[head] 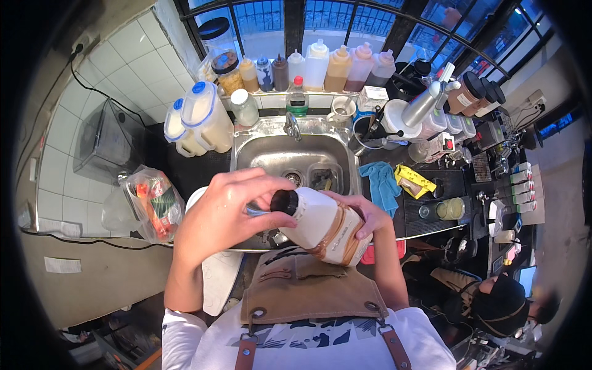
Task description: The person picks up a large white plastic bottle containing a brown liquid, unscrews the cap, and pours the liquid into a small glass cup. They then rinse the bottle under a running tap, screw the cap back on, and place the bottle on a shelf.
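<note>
A white plastic bottle (330,231) with a brown and tan label lies tilted in front of my apron, above the sink's near edge. My right hand (367,213) wraps around its body from the right side. At its neck sits a black screw cap (284,202), gripped between the thumb and fingers of my left hand (236,208). Water drops glisten on the back of that hand. Beyond the bottle is a stainless steel sink (259,155) with a faucet (292,126). A clear plastic container (326,171) rests in the basin.
Squeeze bottles (337,68) line the window sill. Blue-lidded jugs (208,118) and a plastic bag (157,203) stand left. Right of the sink lie a blue cloth (381,185), a yellow packet (415,180) and a glass jar (451,209). Another person (490,300) is at the lower right.
</note>
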A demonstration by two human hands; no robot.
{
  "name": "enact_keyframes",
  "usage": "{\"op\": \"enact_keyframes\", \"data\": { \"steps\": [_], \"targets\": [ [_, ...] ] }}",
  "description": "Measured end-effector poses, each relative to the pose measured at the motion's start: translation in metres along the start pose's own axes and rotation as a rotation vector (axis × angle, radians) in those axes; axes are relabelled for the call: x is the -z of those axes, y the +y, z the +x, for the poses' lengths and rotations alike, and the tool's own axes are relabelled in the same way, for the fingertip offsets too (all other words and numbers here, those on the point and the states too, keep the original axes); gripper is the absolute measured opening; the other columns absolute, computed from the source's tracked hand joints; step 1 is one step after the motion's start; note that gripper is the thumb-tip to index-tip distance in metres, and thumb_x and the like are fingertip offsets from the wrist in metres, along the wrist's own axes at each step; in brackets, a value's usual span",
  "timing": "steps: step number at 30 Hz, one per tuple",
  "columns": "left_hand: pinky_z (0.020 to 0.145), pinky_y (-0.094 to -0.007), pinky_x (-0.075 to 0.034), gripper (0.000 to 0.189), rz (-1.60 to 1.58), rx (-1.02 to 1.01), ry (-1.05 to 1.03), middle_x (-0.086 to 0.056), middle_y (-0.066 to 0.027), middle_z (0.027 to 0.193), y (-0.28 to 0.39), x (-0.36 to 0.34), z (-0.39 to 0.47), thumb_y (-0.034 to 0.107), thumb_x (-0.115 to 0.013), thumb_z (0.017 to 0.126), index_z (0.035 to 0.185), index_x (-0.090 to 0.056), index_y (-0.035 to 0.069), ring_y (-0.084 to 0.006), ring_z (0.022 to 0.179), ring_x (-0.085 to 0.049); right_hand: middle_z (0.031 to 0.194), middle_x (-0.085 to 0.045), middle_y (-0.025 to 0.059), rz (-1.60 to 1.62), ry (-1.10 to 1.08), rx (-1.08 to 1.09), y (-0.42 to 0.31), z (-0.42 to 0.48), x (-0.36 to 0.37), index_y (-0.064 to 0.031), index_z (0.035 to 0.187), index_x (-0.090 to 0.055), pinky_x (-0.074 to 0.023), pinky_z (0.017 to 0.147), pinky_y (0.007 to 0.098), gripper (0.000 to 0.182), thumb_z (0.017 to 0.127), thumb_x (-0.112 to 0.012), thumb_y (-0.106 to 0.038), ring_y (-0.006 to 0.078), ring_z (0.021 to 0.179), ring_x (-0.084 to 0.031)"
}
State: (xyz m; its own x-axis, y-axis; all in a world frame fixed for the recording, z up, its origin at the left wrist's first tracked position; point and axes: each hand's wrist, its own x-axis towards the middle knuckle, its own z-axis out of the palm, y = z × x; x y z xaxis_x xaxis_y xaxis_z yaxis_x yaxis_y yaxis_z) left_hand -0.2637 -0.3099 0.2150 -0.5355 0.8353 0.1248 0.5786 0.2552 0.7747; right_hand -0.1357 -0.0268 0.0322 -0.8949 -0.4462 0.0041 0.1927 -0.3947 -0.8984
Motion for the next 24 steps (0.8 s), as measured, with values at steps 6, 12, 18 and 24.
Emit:
{"op": "enact_keyframes", "data": {
  "steps": [6, 12, 18, 24],
  "targets": [
    [0.061, -0.0312, -0.052, 0.031, 0.217, 0.334, -0.213, -0.065, -0.0055, 0.076, -0.014, 0.005, 0.013, 0.012, -0.090, 0.076, 0.101, -0.076, 0.001, -0.0148, 0.069, -0.068, 0.165, -0.041, 0.0166, -0.242, 0.153, 0.012, 0.010, -0.013, -0.010, 0.0017, 0.158, -0.042, -0.0257, 0.126, 0.0396, 0.119, 0.059, -0.097, -0.037, 0.0261, 0.150, -0.041],
    [0.080, -0.0336, -0.056, 0.040, -0.086, -0.071, -0.191, -0.074, -0.0117, 0.102, -0.035, -0.006, 0.018, -0.001, -0.084, 0.075, 0.114, -0.076, 0.004, -0.0200, 0.099, -0.073, 0.164, -0.042, 0.0164, -0.106, 0.265, 0.018, 0.021, -0.026, -0.023, 0.0050, 0.155, -0.046, -0.0261, 0.125, 0.0389, 0.116, 0.060, -0.096, -0.040, 0.0255, 0.150, -0.041],
    [0.110, -0.0386, -0.049, 0.052, -0.847, 0.017, -0.224, -0.066, -0.0167, 0.143, -0.055, -0.026, 0.013, -0.007, -0.076, 0.079, 0.131, -0.071, 0.000, -0.0298, 0.137, -0.058, 0.165, -0.041, 0.0170, 0.068, 0.314, 0.059, 0.056, -0.027, -0.025, 0.0087, 0.154, -0.044, -0.0258, 0.125, 0.0376, 0.121, 0.059, -0.095, -0.046, 0.0235, 0.150, -0.041],
    [0.099, -0.0320, -0.052, 0.049, -0.306, 0.041, -0.293, -0.073, -0.0093, 0.119, -0.062, -0.009, 0.031, -0.002, -0.082, 0.078, 0.126, -0.073, 0.001, -0.0178, 0.109, -0.067, 0.165, -0.039, 0.0167, 0.072, 0.340, 0.038, 0.061, -0.024, -0.035, 0.0078, 0.156, -0.041, -0.0243, 0.125, 0.0371, 0.124, 0.060, -0.096, -0.047, 0.0234, 0.150, -0.039]
  ]
}}
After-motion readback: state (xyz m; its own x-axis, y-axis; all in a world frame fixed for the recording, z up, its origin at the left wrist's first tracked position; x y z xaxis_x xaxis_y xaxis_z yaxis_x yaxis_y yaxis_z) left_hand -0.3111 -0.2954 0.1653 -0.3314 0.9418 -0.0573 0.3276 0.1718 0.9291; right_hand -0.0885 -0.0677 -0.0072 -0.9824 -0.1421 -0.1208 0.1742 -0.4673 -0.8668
